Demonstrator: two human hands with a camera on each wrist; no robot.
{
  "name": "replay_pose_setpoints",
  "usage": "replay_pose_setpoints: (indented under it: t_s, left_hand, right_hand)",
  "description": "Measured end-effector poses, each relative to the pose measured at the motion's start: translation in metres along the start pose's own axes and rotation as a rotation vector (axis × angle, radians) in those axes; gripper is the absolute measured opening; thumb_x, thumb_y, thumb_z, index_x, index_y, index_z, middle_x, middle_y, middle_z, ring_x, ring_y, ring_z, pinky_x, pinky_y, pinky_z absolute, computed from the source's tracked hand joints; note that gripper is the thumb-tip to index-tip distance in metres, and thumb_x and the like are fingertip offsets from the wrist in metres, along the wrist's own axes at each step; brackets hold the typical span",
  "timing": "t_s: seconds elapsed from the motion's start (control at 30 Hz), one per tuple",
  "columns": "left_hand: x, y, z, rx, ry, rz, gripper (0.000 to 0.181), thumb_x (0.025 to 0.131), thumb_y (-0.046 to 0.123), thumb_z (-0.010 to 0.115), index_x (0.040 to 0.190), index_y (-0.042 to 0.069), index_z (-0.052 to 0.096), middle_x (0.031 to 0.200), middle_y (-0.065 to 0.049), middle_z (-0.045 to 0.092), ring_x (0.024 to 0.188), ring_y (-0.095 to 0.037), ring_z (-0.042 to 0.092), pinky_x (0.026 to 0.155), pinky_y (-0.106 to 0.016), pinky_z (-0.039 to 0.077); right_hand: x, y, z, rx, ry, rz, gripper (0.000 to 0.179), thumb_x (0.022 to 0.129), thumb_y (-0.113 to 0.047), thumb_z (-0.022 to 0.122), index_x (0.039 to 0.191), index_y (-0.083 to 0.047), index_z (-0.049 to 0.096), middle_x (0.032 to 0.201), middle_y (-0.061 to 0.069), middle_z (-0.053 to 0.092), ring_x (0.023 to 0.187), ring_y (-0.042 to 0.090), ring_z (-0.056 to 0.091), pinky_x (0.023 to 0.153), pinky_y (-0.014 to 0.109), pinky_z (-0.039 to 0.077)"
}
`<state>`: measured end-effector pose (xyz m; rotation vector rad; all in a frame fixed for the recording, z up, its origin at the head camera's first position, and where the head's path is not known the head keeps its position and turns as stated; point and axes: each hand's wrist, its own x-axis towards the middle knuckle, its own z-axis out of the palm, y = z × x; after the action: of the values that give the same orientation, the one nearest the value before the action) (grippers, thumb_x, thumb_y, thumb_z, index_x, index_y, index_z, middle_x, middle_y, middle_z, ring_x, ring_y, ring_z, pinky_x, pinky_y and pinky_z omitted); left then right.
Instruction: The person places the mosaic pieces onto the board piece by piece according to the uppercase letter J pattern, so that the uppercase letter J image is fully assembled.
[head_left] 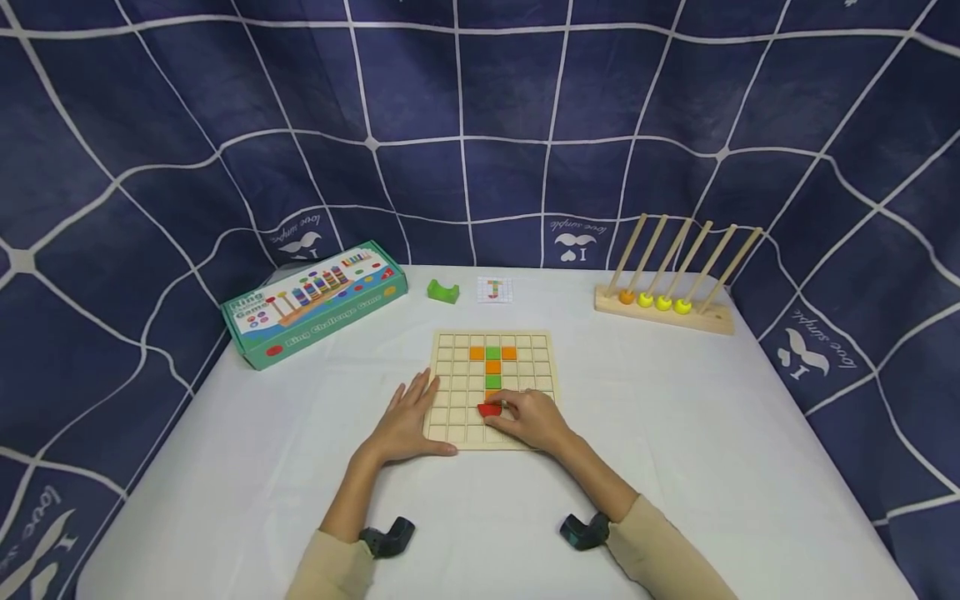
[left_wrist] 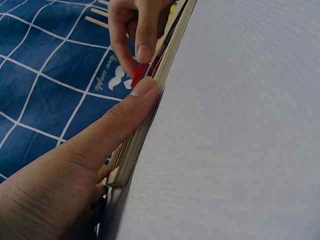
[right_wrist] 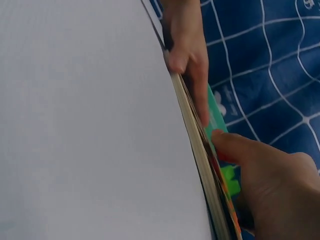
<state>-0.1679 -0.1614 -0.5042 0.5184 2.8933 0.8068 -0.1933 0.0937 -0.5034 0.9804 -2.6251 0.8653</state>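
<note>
A wooden grid board lies flat on the white table. Orange and green square tiles form a T on it, with a row at the top and a column running down. My right hand pinches a red tile, rounded on its lower side, at the column's lower end; in the left wrist view this red tile is tilted between thumb and finger. My left hand has its fingers spread along the board's left edge, and its thumb rests by the near edge.
Behind the board are a green curved block and a small pattern card. A Ring Challenge Game box lies at the back left. At the back right stands a wooden peg rack with orange and yellow beads.
</note>
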Motion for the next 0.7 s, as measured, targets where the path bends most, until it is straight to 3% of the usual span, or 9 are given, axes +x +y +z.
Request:
replay_pose_setpoints:
  t_s: [0.2,0.7]
  left_hand:
    - [0.001,0.000,0.000,0.001,0.001,0.002,0.127,0.054,0.074,0.070,0.146,0.002,0.020,0.153,-0.014,0.009,0.140,-0.025,0.004,0.112,-0.043,-0.001]
    - [0.001,0.001,0.000,-0.001,0.003,0.005,0.127,0.054,0.074,0.070,0.146,0.002,0.020,0.153,-0.014,0.009,0.140,-0.025,0.003,0.112,-0.043,-0.001]
  right_hand:
    - [0.006,-0.011,0.011,-0.050,-0.018,-0.005,0.031,0.080,-0.041,0.070,0.100,-0.018,0.071,0.052,-0.017,0.045,0.044,-0.001,0.026,0.044,0.017,0.030]
    - [0.006,-0.012,0.013,-0.090,-0.026,0.017,0.035,0.078,-0.045,0.070,0.100,-0.018,0.071,0.049,-0.018,0.039,0.044,-0.001,0.025,0.044,0.016,0.029]
